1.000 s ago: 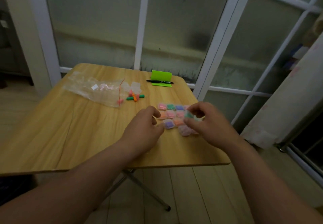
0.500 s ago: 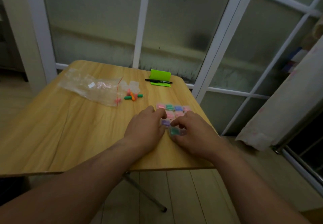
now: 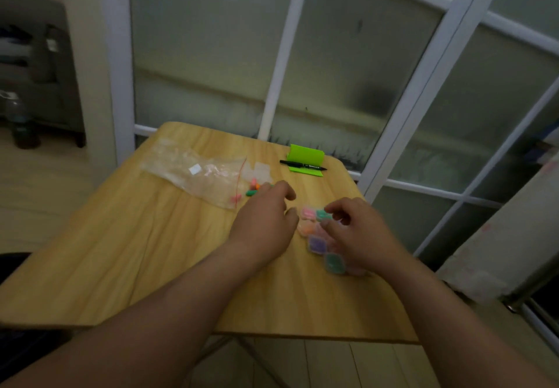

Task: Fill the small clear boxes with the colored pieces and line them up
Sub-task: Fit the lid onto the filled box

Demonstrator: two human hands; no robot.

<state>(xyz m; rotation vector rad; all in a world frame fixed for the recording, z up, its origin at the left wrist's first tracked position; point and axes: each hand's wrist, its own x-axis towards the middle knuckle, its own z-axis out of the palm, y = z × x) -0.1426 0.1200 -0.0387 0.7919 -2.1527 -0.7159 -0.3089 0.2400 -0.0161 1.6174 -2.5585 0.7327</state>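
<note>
At least six small clear boxes [image 3: 317,244], filled pink, green, orange and purple, sit clustered on a wooden surface [image 3: 151,251]. The right hand [image 3: 360,233] curls over their right side, hiding some; whether it pinches one cannot be told. The left hand [image 3: 266,221], loosely curled and holding nothing, rests just left of them. A few loose colored pieces [image 3: 252,189] lie beyond it, beside one plastic bag [image 3: 196,169].

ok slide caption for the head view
Left hand and right hand at filled clear boxes on a wooden table

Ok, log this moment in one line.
left hand: relaxed, by loose pieces | right hand: over boxes, grip unclear | boxes: filled, clustered | bag: beside pieces
</note>
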